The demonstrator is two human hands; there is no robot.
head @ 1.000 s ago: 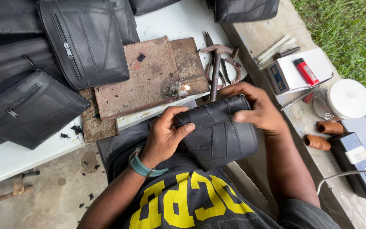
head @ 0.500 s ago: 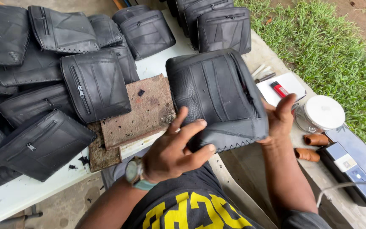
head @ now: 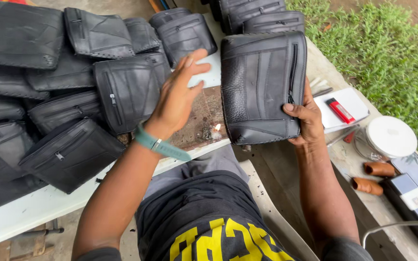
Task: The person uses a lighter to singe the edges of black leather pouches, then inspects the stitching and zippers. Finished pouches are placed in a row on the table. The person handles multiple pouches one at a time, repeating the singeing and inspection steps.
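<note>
black pouch [head: 262, 87], held up flat-on

roughly square, dark ribbed panels sewn together with stitched edges, one pebbled strip down its left side, closed zip running vertically near the right edge. upright, slightly tilted, raised above the table edge; gripped at lower right corner by the right hand [head: 306, 121].

black pouch [head: 262, 87] raised upright, left hand [head: 177, 94] released, right hand [head: 306, 118] holding alone

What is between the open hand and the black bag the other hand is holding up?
Nothing visible. The left hand is open in the air, and the right hand grips the black bag by its lower right edge. Only a gap lies between them, with the white table and a worn board below.
</note>
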